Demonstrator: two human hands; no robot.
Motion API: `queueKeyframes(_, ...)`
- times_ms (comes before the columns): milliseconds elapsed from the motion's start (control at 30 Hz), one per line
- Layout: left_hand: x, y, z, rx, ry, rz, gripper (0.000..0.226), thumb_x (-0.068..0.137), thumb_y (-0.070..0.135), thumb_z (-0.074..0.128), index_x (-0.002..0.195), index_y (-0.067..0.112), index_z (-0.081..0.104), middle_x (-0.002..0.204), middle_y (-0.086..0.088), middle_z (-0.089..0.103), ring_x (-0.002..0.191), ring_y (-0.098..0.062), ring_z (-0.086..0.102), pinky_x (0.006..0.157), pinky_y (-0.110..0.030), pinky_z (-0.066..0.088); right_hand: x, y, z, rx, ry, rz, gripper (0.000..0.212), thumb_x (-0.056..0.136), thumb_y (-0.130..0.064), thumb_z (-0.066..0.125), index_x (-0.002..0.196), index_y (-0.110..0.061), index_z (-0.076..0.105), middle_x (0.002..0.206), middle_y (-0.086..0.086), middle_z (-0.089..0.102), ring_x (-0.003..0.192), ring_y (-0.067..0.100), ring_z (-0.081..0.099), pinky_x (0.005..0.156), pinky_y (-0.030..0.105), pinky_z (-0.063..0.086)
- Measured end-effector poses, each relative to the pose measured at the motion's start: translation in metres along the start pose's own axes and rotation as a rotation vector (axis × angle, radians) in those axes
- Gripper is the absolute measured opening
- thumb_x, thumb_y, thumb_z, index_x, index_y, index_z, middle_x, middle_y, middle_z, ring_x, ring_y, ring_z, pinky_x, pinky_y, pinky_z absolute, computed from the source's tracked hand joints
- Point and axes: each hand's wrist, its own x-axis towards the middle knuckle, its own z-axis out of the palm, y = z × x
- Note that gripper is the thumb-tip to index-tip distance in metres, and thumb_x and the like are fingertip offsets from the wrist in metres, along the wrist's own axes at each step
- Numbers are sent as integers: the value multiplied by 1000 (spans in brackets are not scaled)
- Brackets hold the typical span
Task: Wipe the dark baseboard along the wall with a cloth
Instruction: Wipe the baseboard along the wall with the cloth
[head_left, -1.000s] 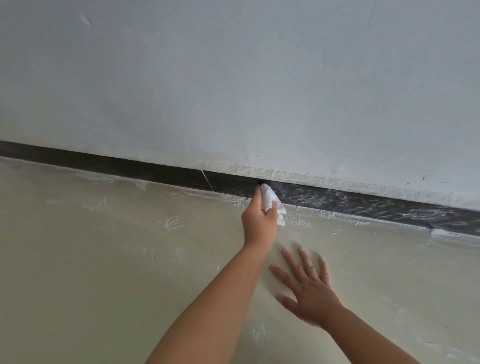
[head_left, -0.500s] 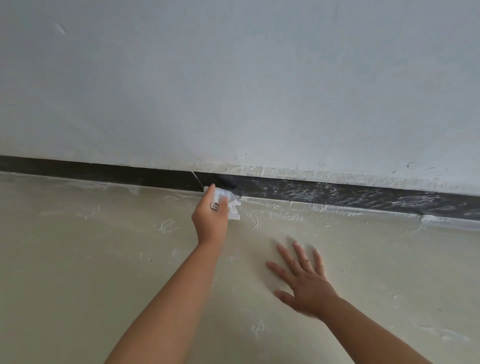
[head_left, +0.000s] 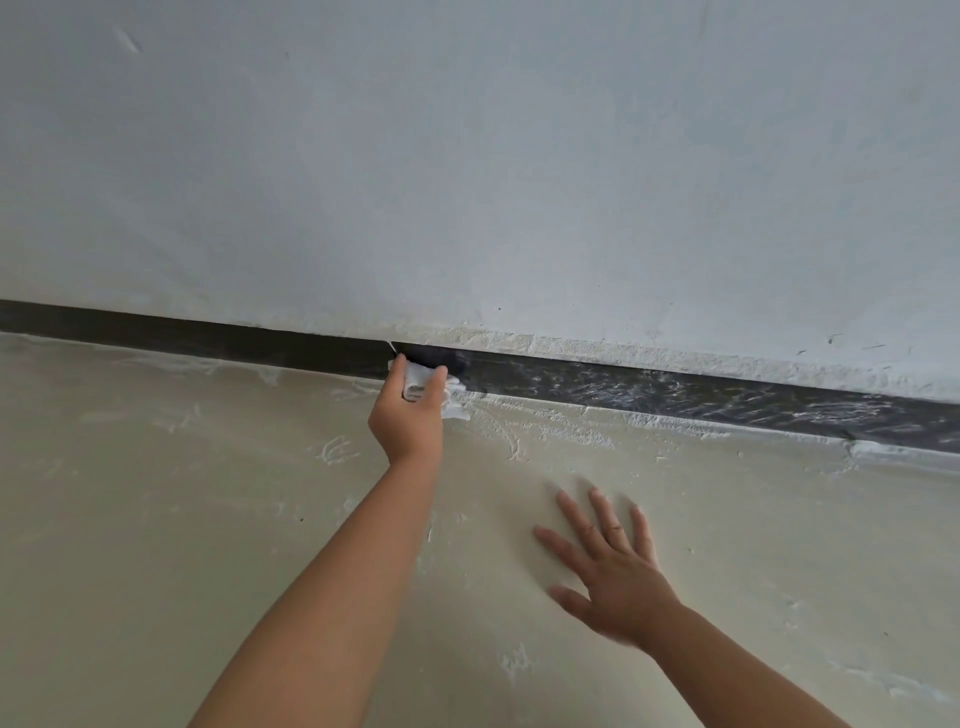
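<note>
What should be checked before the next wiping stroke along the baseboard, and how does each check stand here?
1. Left hand grips the cloth: ok.
2. Cloth touches the dark baseboard: ok.
3. Right hand flat on the floor for support: ok.
4. Baseboard right of the cloth free of white smears: not ok.
5. Baseboard left of the cloth looks clean: ok.
6. Cloth face against the board clean: cannot tell.

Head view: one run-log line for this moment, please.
left hand: grips white cloth on dark baseboard | right hand: flat on cream floor
</note>
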Motion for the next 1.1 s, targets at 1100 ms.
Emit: queueKeyframes(1100,37,-9,-34,331,37,107,35,79,2,63,113,8,61,122,-21,48,110,-34,48,87,-29,36,1,2,-7,-14,-51,-20,66,91,-52,-7,119,-45,52,152,0,-23,139,24,-20,109,42,-7)
